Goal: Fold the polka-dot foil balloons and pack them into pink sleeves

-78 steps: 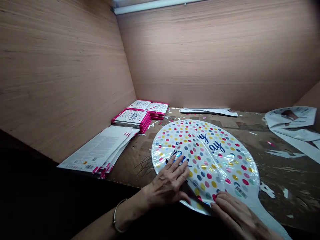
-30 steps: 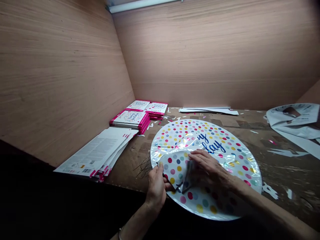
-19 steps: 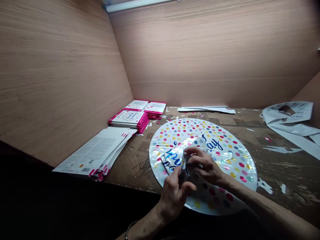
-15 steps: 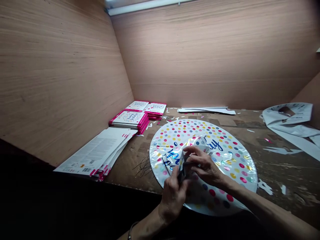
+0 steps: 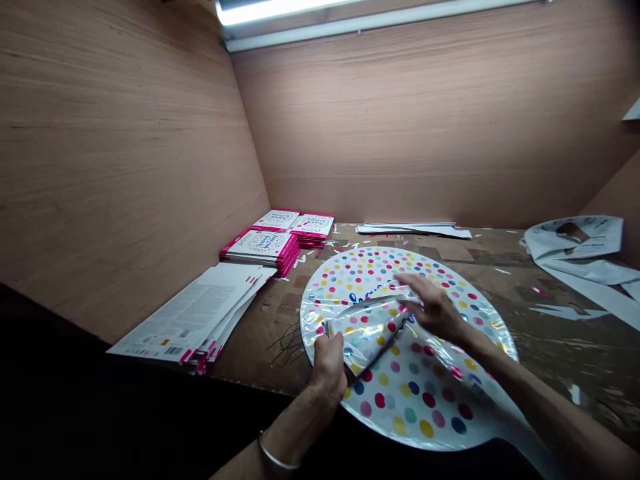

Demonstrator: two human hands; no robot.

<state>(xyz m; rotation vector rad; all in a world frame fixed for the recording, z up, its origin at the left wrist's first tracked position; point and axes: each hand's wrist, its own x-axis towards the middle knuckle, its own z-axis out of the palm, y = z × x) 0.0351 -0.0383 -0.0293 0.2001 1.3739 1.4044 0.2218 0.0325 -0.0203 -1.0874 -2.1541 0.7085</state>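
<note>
A round flat foil balloon (image 5: 410,407) with coloured dots and blue lettering lies at the table's front edge, its tail running off to the lower right. Above it, a folded foil balloon (image 5: 367,330) of the same dotted pattern is tilted up, its near left corner gripped between the thumb and fingers of my left hand (image 5: 327,367). My right hand (image 5: 433,310) is over the folded piece's far right corner, fingers apart and somewhat blurred; whether they touch the foil I cannot tell. My right hand's arm crosses the flat balloon.
Pink-and-white printed packs (image 5: 263,245) are stacked at the back left. Printed cards (image 5: 200,313) lie in front of them. White strips (image 5: 413,229) rest by the back wall, and crumpled white sheeting (image 5: 575,247) is at right. Black threads (image 5: 287,343) and paper scraps litter the table.
The folded balloon has gone from a small bundle between both hands to a wider dotted piece. My right hand has moved up and right, away from my left. The view has tilted slightly up.
</note>
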